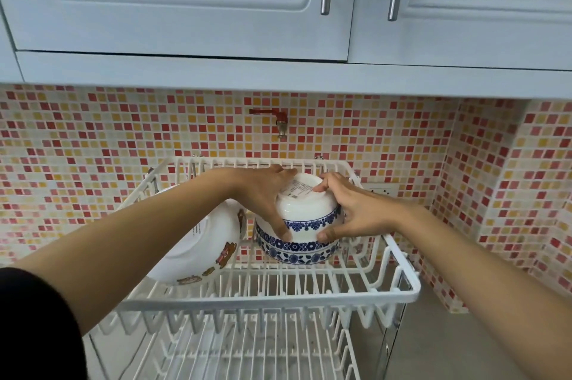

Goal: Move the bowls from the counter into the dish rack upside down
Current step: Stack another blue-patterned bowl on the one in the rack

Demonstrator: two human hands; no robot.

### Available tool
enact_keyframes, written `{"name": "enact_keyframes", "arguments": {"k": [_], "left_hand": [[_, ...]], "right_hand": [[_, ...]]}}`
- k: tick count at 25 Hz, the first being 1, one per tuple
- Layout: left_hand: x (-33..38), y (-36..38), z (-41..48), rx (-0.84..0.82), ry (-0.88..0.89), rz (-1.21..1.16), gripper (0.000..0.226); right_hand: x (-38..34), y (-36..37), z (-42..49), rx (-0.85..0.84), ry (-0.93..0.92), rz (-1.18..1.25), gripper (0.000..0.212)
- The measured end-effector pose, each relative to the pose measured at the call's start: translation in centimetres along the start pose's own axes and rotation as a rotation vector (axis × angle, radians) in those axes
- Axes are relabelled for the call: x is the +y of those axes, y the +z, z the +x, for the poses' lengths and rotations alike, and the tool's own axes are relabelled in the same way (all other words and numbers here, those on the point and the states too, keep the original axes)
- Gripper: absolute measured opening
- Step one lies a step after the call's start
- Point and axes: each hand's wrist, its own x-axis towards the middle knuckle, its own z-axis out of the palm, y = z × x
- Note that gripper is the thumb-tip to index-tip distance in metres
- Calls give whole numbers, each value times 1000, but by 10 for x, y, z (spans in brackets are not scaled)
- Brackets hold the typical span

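Observation:
A white bowl with a blue flower band (305,212) is upside down in the upper tier of the white wire dish rack (278,302). It rests on top of a second upside-down blue-patterned bowl (298,251). My left hand (263,194) grips its left side and my right hand (353,209) grips its right side. A label shows on its base. To the left, a larger white bowl with brown bear pictures (201,246) leans on its side in the same tier, partly hidden by my left forearm.
The rack's lower tier (235,348) shows below the upper tier. A mosaic-tiled wall with a red tap (272,119) stands behind the rack. White cupboards (185,8) hang overhead. Grey counter (448,348) lies to the right, and a wall socket (379,191) sits behind the rack.

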Motion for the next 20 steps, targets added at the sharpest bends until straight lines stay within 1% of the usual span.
{"name": "enact_keyframes", "arguments": {"k": [6,8,10,11,12,15,18,20], "left_hand": [[0,0,1,-54,-29,-6,128],[-1,-1,0,-90,-27,-3,130],[-5,-5,-7,-80,-5,-22,128],[-8,-10,-12,-37,11,-42,123],[-12,-14,-17,25,26,-56,115],[-38,-27,-38,210,18,-11,88],[-77,-28,-64,263,-56,77,72],[-106,-24,-88,271,-113,83,64]], "right_hand": [[-3,-1,1,-4,30,15,79],[-6,-3,1,-19,52,39,84],[-13,-9,1,-29,63,19,97],[-18,-14,1,-28,67,6,102],[-23,-20,2,-20,67,0,102],[-47,-34,14,10,42,-81,88],[-79,-36,50,22,16,-272,76],[-110,-32,81,13,-7,-331,67]]}}
